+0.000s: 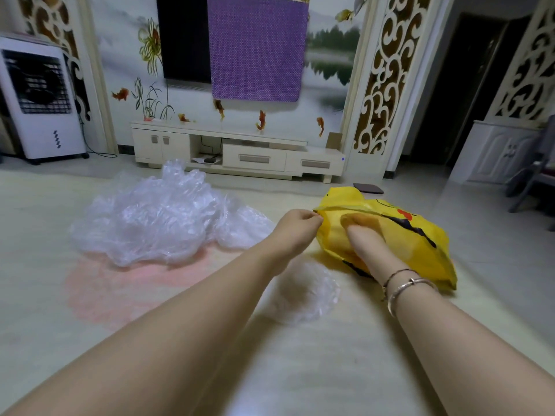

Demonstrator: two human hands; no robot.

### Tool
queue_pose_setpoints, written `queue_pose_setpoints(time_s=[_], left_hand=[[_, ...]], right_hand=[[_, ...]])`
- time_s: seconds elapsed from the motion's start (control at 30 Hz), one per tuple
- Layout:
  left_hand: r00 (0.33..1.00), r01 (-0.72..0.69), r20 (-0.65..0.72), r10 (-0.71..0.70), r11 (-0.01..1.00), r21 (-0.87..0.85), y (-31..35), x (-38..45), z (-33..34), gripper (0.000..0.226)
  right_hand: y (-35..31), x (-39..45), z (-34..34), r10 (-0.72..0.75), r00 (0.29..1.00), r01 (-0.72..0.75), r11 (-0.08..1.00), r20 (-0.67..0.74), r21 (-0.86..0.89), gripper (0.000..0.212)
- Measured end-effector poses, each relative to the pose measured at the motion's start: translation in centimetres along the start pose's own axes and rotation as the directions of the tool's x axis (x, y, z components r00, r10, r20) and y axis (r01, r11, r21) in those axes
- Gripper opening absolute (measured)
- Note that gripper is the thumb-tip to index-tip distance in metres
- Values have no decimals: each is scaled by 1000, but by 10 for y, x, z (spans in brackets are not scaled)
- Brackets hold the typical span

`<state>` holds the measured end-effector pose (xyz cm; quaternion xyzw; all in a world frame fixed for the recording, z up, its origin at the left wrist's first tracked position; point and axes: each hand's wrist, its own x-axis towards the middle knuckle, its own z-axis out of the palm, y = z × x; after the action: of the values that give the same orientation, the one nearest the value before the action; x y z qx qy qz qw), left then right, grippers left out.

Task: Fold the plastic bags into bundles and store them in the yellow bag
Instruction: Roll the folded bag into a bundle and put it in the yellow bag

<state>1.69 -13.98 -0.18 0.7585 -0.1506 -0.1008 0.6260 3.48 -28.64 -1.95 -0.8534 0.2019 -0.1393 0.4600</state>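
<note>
Clear plastic bags (pixel 162 217) piled left, yellow bag (pixel 420 244) perhaps hiding fingers

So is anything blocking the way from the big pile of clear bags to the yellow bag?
Only the left hand lies between the clear bags and the yellow bag, pinching its rim open. The right hand is inside the bag.

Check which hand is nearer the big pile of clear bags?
Left. The left hand pinches the yellow bag rim just right of the pile of clear bags; the right hand is farther right, inside the bag.
</note>
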Motion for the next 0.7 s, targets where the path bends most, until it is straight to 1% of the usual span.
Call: queue_pose_setpoints(time_s=[0.03,0.07,0.1,0.13,0.17,0.2,0.23,0.27,0.3,0.33,0.37,0.4,0.43,0.47,0.53,0.6,0.63,0.7], left_hand=[[1000,-10,8,10,1000,-3,-2,1,1,16],[1000,-27,12,27,1000,-4,-3,-1,1,16],[999,-36,14,36,999,4,-4,-2,0,18],[999,-31,18,31,999,15,-6,-4,-2,20],[1000,-23,20,23,1000,18,-8,-6,-3,20],[1000,-15,20,14,1000,20,-11,-7,-5,18],[1000,-7,17,7,1000,24,-13,-7,-7,19],[1000,4,15,-5,999,39,-14,-9,-9,24],[1000,16,13,-17,998,54,-16,-9,-9,28],[1000,23,14,-24,998,64,-16,-11,-9,30],[1000,18,15,-19,998,65,-16,-12,-8,28],[1000,8,16,-9,998,61,-15,-15,-7,27],[1000,0,16,-1,998,55,-13,-19,-7,25],[1000,-6,15,5,999,54,-12,-25,-8,25],[1000,-23,8,22,997,78,-10,-39,-12,28],[997,-47,-49,55,988,145,-11,-55,-21,32],[993,-54,-94,72,982,183,-12,-63,-26,33],[981,-59,-167,98,972,227,-18,-78,-38,34]], right_hand=[[3,9,3,-54,998,53,997,-20,-63,26],[7,18,5,-134,990,130,987,-42,-95,24],[11,27,7,-176,983,167,977,-54,-133,30],[17,32,5,-175,984,167,976,-41,-143,30],[18,30,1,-169,986,165,973,-13,-162,24],[16,21,-6,-130,991,131,961,21,-245,22],[9,15,-9,-61,996,76,952,61,-295,21],[3,10,-12,-15,996,35,972,84,-231,17],[-1,11,-11,12,990,25,967,143,-254,15],[-6,9,-11,30,977,45,940,213,-338,19],[-9,8,-12,20,969,81,916,246,-392,27],[-9,6,-11,1,970,108,893,243,-437,31],[-13,-5,-14,-1,970,117,877,242,-466,29],[-12,-19,-19,-54,971,162,866,234,-474,26],[-5,-39,-25,-181,964,249,869,193,-427,23],[2,-59,-25,-260,941,330,849,217,-413,33],[2,-67,-22,-294,929,362,848,226,-387,33],[7,-83,-15,-401,893,447,840,203,-309,20]])
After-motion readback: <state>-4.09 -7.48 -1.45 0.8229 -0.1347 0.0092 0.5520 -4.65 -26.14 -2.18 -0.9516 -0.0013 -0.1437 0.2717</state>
